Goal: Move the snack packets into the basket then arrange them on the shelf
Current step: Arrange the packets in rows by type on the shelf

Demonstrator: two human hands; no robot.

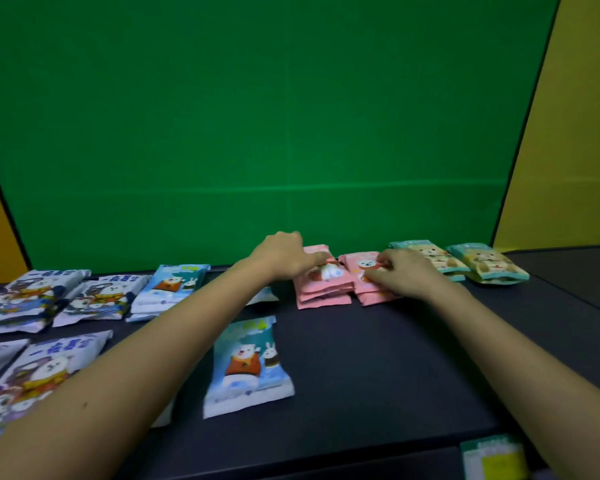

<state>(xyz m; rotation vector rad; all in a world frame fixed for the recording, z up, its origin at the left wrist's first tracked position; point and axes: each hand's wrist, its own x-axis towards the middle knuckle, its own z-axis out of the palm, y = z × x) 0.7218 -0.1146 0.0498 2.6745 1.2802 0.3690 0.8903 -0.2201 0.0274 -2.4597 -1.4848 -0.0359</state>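
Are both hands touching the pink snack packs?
Yes, the left hand rests on the left pink stack and the right hand on the right pink stack beside it.

Mock shop shelf (378, 358), green backdrop (257, 116)

From my remote seat I see a flat green back panel (257, 116) filling most of the view, crossed by one faint vertical seam and one faint horizontal seam. Thin dark edges frame it on both sides. Beyond them stand yellow side walls (575, 133), a sliver at the left and a broader slanted piece at the right. Below runs a dark matte shelf surface (378, 358), meeting the green panel at its far edge. The light looks dim and even.
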